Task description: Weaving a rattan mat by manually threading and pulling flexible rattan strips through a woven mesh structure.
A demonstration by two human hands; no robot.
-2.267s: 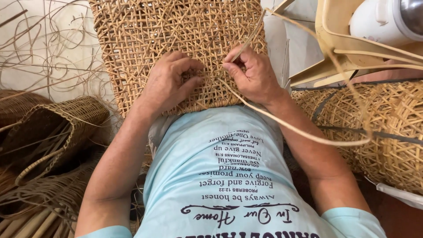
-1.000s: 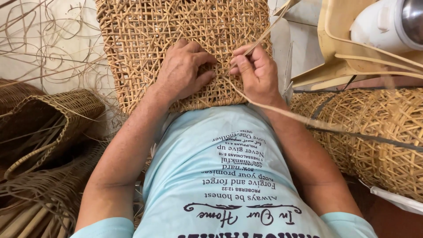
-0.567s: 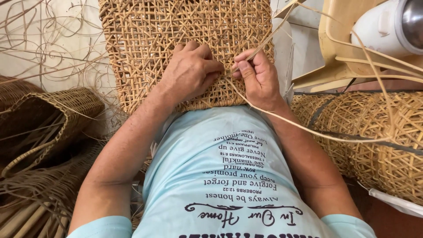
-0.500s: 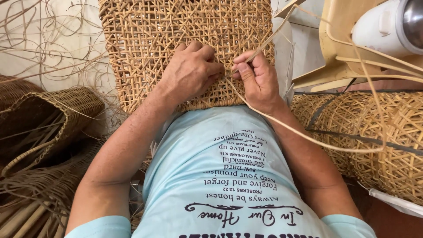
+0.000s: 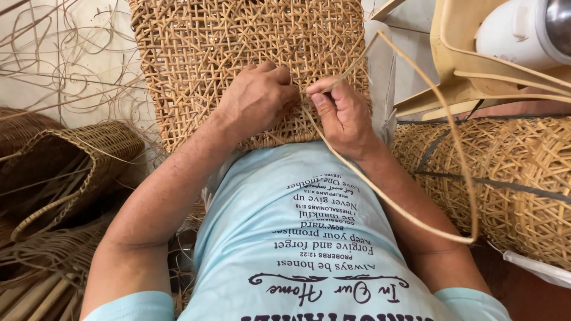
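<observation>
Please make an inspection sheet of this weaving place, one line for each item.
Surface: open-weave cane panel leans against the person's lap.
Job's things: long cane strip loops from the panel to the right.
Clutter: loose cane strands at left; woven baskets lower left; rolled cane webbing at right.
Hands: left hand pressed flat on the panel; right hand pinches the strip.
Cables: nothing seen.
Surroundings: white appliance on a pale frame, upper right.

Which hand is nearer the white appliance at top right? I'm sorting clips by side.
Right. The right hand pinches a cane strand below-left of the white appliance; the left hand lies farther left.
</observation>
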